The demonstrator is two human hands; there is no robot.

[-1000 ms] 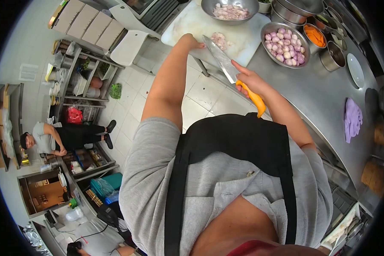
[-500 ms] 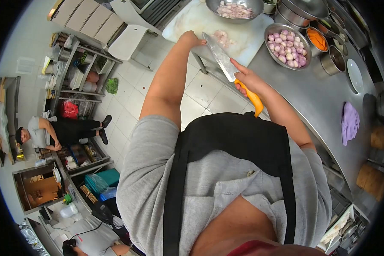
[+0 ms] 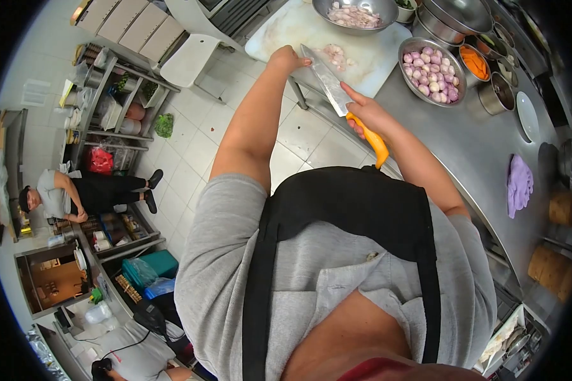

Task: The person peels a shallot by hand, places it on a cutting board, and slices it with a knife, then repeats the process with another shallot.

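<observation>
My right hand (image 3: 372, 115) is wrapped round the yellow handle of a chef's knife (image 3: 328, 82), whose blade points up and left over the near edge of a white cutting board (image 3: 264, 43). Close to the blade's tip is my left hand (image 3: 287, 60), curled with its thumb towards the blade; its other fingers are mostly hidden, so whether it holds anything does not show. Sliced shallots (image 3: 337, 57) lie in a small heap on the board just beyond the knife. A steel bowl (image 3: 386, 25) of sliced shallots stands at the board's far side.
Right of the board, a steel bowl (image 3: 408, 91) holds whole peeled shallots. Beside it stand a container of orange pieces (image 3: 474, 62), steel pots (image 3: 497, 95), a white plate (image 3: 527, 117) and a purple cloth (image 3: 520, 185). Another person (image 3: 102, 193) stands by shelves at left.
Both hands and the knife keep nearly the same pose, with the knife a little further left. The view has shifted slightly.
</observation>
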